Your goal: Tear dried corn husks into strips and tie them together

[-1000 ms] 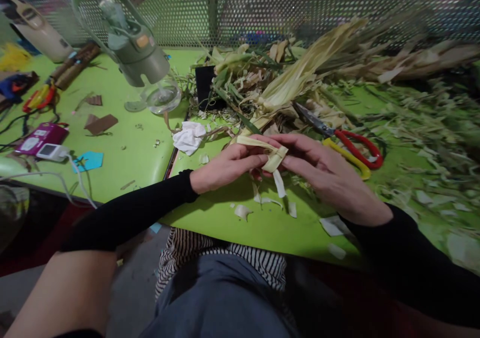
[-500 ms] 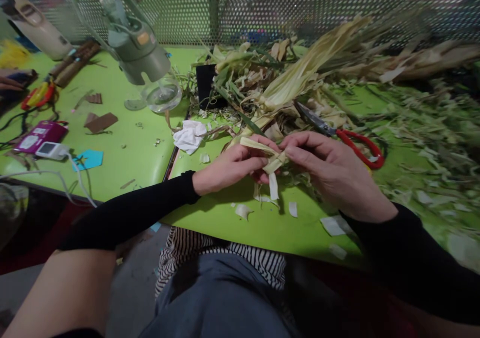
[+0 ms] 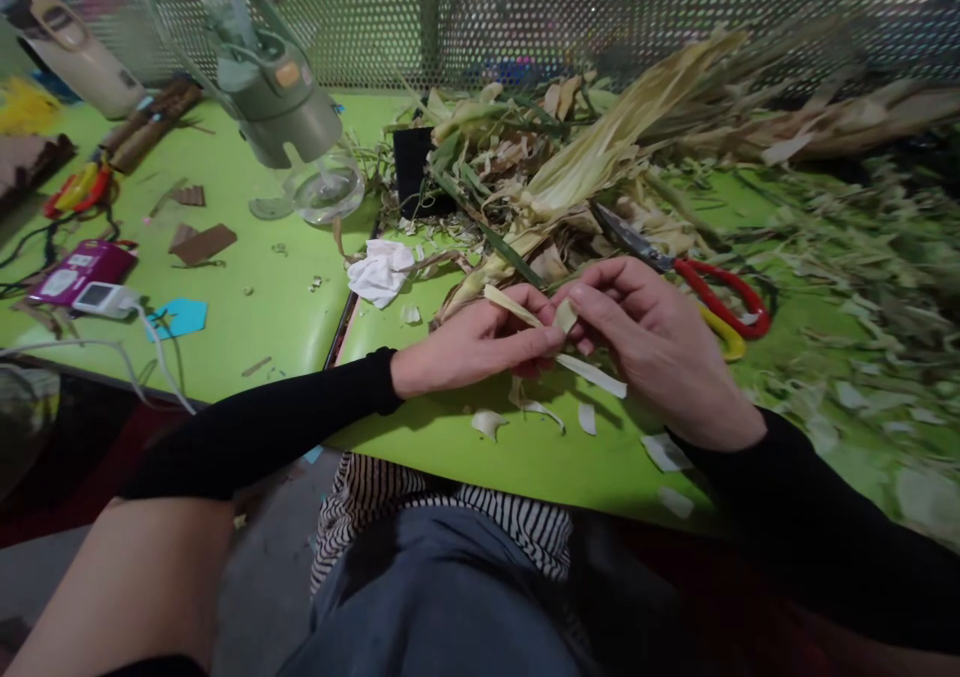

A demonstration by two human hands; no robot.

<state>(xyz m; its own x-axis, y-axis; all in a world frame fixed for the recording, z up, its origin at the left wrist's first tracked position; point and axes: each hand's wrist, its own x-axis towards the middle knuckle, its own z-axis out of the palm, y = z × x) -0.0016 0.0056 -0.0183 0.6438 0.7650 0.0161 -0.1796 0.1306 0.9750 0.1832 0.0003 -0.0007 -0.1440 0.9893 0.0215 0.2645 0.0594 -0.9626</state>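
My left hand (image 3: 472,342) and my right hand (image 3: 652,342) meet over the green table (image 3: 465,447), both pinching a pale folded corn-husk strip (image 3: 551,332). One end of the strip sticks up to the left over my left fingers; another end hangs down to the right under my right hand. Both sleeves are black. Small husk scraps (image 3: 487,422) lie on the table just below my hands.
Red-and-yellow scissors (image 3: 697,287) lie right behind my right hand. A heap of corn husks and leaves (image 3: 600,157) fills the back and right. A crumpled white tissue (image 3: 381,270), a green fan (image 3: 255,67), a glass dish (image 3: 324,192), cardboard bits and cables lie left.
The strip was a crossed fold held flat between both hands; now its lower end points down-right and the fold looks drawn tighter. My hands shifted slightly right and closer.
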